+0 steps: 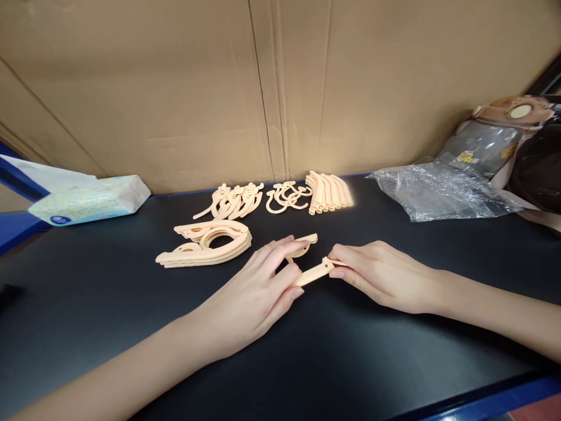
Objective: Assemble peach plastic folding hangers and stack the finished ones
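Observation:
My left hand (pixel 258 292) is closed on a cream plastic folding hanger (pixel 314 273), gripping one of its arms between thumb and fingers. Another curved part of cream plastic (pixel 307 242) shows beyond its fingertips; whether it joins the held arm is hidden. At the arm's right end, beside a small hole, my right hand (pixel 388 275) pinches a thin cream piece, mostly covered by the fingers. Just left of my left hand lies a stack of folded hangers (pixel 210 254). Farther back are loose curved parts (pixel 234 202), several hooks (pixel 287 196) and a row of hanger arms (pixel 331 193).
A tissue pack (pixel 94 199) lies at the back left of the black table (pixel 307 362). Crumpled clear plastic (pixel 442 190) sits at the back right, near a clear bottle with a brown lid (pixel 512 114). A cardboard wall (pixel 175 88) borders the far edge.

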The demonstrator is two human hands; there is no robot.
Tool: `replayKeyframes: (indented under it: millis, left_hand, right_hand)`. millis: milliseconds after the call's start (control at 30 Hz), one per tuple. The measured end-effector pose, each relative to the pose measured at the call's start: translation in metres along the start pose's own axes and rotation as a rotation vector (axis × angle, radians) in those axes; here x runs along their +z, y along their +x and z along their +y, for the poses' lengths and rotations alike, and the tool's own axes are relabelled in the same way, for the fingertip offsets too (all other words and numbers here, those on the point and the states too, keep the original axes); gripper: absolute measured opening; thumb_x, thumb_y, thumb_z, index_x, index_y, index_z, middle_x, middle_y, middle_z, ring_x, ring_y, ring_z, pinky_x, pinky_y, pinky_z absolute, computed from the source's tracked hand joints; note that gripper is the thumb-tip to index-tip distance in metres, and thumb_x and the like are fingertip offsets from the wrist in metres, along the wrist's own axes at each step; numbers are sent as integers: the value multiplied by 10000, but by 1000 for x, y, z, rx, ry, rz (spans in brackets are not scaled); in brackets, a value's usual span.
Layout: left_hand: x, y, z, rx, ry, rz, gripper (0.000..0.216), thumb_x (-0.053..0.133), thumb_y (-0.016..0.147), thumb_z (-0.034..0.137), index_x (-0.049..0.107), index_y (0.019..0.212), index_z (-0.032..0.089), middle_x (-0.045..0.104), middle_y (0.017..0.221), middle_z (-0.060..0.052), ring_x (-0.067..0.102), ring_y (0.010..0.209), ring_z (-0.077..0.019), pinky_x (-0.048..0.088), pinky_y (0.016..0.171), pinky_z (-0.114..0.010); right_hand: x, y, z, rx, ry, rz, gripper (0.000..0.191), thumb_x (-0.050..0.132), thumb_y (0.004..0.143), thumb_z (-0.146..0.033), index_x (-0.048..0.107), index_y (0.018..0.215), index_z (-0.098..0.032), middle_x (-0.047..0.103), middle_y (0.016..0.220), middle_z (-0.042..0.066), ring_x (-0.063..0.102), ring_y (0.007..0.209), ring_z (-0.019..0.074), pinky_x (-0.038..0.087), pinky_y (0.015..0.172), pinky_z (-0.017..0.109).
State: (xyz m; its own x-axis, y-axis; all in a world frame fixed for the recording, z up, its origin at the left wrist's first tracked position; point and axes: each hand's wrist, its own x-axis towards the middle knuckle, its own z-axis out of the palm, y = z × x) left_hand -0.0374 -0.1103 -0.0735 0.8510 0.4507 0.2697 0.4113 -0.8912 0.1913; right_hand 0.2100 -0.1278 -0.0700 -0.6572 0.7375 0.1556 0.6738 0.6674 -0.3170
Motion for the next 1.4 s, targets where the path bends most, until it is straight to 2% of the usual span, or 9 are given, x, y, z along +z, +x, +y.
replayKeyframes:
  millis: [300,633,1000,1133,1400]
  left_hand:
    - [0,-1,-1,-33,-31,-26,134,399,981,204,529,954,185,388,1440,-83,287,1394,-238,353,1119,-406]
    - [-1,0,0,-34,-56,-30,138,403,977,198,536,940,185,393,1442,-79,297,1389,-237,352,1119,-394]
    - [-1,2,-2,-37,-62,-18,151,402,975,192,534,902,186,397,1446,-76,329,1373,-243,364,1108,-396]
    - [-1,2,-2,-32,-81,-19,142,408,973,188,538,914,185,395,1447,-77,329,1373,-239,366,1109,-393]
    - [-1,1,-3,-20,-92,-44,140,413,972,191,542,920,178,390,1443,-93,334,1368,-240,381,1102,-394]
  right_hand:
    - [4,-2,2,-41,-179,49,273,273,1021,-330,396,807,-213,500,655,-41,417,460,113,232,457,253]
    - [3,-1,-1,-116,-377,106,366,196,1035,-295,472,826,-176,553,684,-15,474,476,111,244,458,263]
    - [5,0,-2,-172,-589,172,359,248,1027,-268,495,781,-180,538,646,-4,491,488,130,239,470,290]
    - [3,-1,-4,-116,-482,143,338,248,1028,-296,465,793,-186,541,653,-9,493,485,129,227,460,279]
    - [-5,-3,-5,46,-51,-56,264,291,1018,-332,371,794,-217,525,683,-36,422,486,108,248,482,247]
